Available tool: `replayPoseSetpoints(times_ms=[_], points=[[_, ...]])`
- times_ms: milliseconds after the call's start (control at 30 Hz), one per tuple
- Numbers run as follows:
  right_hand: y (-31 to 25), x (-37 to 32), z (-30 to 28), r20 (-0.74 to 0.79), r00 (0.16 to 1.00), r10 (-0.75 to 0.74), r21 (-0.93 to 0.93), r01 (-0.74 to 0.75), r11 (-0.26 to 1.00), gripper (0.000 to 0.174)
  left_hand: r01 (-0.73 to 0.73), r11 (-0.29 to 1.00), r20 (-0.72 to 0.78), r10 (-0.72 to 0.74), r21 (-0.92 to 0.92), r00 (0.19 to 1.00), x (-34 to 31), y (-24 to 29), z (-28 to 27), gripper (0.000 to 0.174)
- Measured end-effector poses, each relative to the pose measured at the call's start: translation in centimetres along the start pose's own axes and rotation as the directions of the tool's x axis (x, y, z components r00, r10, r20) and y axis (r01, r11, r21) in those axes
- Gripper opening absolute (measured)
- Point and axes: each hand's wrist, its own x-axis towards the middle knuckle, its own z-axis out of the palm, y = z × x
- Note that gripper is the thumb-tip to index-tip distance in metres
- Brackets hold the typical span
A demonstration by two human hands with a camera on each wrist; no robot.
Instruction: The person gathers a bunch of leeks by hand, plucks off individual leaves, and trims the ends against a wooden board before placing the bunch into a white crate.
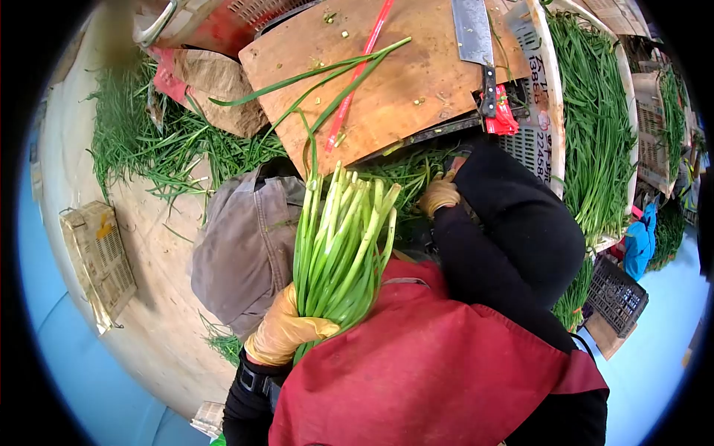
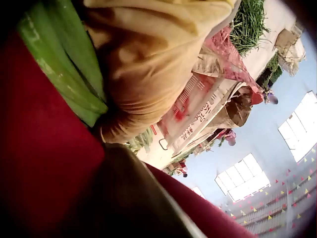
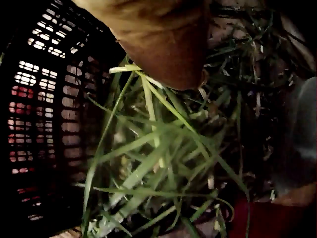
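My gloved left hand grips a thick bunch of garlic chives against the red apron, pale cut ends upward. In the left wrist view, the yellow glove lies beside broad green leaves. Below the board's near edge, my gloved right hand reaches down among loose leaves. The right wrist view has that glove above scattered chive leaves beside a dark mesh crate. Its fingers are mostly hidden, and I cannot tell whether they hold a leaf.
The wooden board carries a few long leaves, a red strip and a cleaver, whose handle overhangs the near edge. A white crate of chives stands at right. More chives lie on the floor at left, near a tipped crate.
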Motion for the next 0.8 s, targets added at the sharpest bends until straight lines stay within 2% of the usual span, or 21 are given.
replayPoseSetpoints(times_ms=[33, 67, 133, 200, 267, 367, 400, 433, 467, 533, 567, 600, 633, 667, 733, 800], points=[[1.1, 2.2, 1.6, 0.121, 0.990, -0.077, -0.005, 0.078, 0.997, 0.050, 0.004, 1.000, -0.001, -0.004, -0.005, 1.000, 0.0, 0.1, 0.0, 0.066], [1.3, 2.4, 2.0, 0.179, 0.979, -0.101, -0.018, 0.106, 0.994, 0.048, 0.008, 1.000, -0.003, -0.008, -0.010, 1.000, -0.1, 0.3, 0.1, 0.066], [0.7, 1.9, 3.0, 0.193, 0.972, -0.132, -0.048, 0.144, 0.988, 0.044, 0.009, 1.000, 0.008, -0.009, -0.016, 1.000, -0.3, 0.5, 0.1, 0.067], [0.6, 1.8, 3.4, 0.256, 0.934, -0.247, -0.050, 0.268, 0.962, 0.041, 0.000, 1.000, 0.035, 0.001, -0.017, 0.999, -0.3, 0.5, -0.2, 0.068], [0.9, 1.4, 4.1, 0.300, 0.861, -0.410, -0.012, 0.433, 0.901, 0.038, -0.010, 1.000, 0.041, 0.009, 0.023, 0.999, -0.6, 0.5, -0.2, 0.069], [0.5, 1.1, 4.7, 0.211, 0.718, -0.663, 0.032, 0.673, 0.739, 0.034, -0.046, 0.998, 0.065, 0.043, 0.050, 0.997, -0.7, 0.4, -0.3, 0.071], [0.1, 1.7, 4.5, 0.205, 0.699, -0.685, 0.045, 0.692, 0.720, 0.033, -0.052, 0.997, 0.075, 0.048, 0.054, 0.996, -0.8, 0.1, -0.3, 0.072], [-0.9, 5.1, 5.8, 0.355, 0.730, -0.583, 0.026, 0.616, 0.787, 0.036, -0.055, 0.997, 0.092, 0.050, 0.056, 0.994, -1.0, 0.0, -0.2, 0.072], [-1.9, 0.8, -1.3, 0.191, 0.728, -0.658, 0.052, 0.662, 0.747, 0.030, -0.069, 0.996, 0.109, 0.062, 0.060, 0.992, -1.0, 0.1, 0.0, 0.073], [-1.4, -1.6, -7.5, -0.013, 0.625, -0.781, -0.326, 0.735, 0.594, 0.031, -0.102, 0.993, 0.137, 0.092, 0.068, 0.986, -1.4, 0.1, 0.3, 0.074], [-1.0, -3.2, -11.4, -0.055, 0.702, -0.710, -0.014, 0.711, 0.703, 0.031, -0.112, 0.991, 0.152, 0.100, 0.071, 0.983, -1.6, -0.1, 0.2, 0.074], [-0.3, -4.8, -15.2, -0.056, 0.774, -0.631, 0.303, 0.615, 0.728, 0.032, -0.122, 0.990, 0.170, 0.108, 0.074, 0.979, -1.7, -0.4, 0.1, 0.074], [0.4, -5.9, -18.0, -0.078, 0.863, -0.498, 0.708, 0.400, 0.582, 0.034, -0.146, 0.985, 0.207, 0.125, 0.091, 0.970, -1.7, -0.6, -0.1, 0.073], [1.1, -7.1, -20.4, -0.018, 0.929, -0.370, 0.955, 0.125, 0.269, 0.037, -0.159, 0.984, 0.216, 0.139, 0.077, 0.966, -2.0, -0.6, 0.3, 0.073], [3.0, -12.8, -24.2, -0.370, 0.821, -0.435, 0.927, 0.356, -0.118, 0.038, -0.167, 0.985, 0.241, 0.151, 0.049, 0.959, -2.5, -0.7, 1.0, 0.073], [2.3, -18.3, -28.3, -0.462, 0.708, -0.535, 0.886, 0.399, -0.237, 0.044, -0.181, 0.977, 0.271, 0.145, 0.110, 0.952, -3.1, -0.6, 1.3, 0.071]])
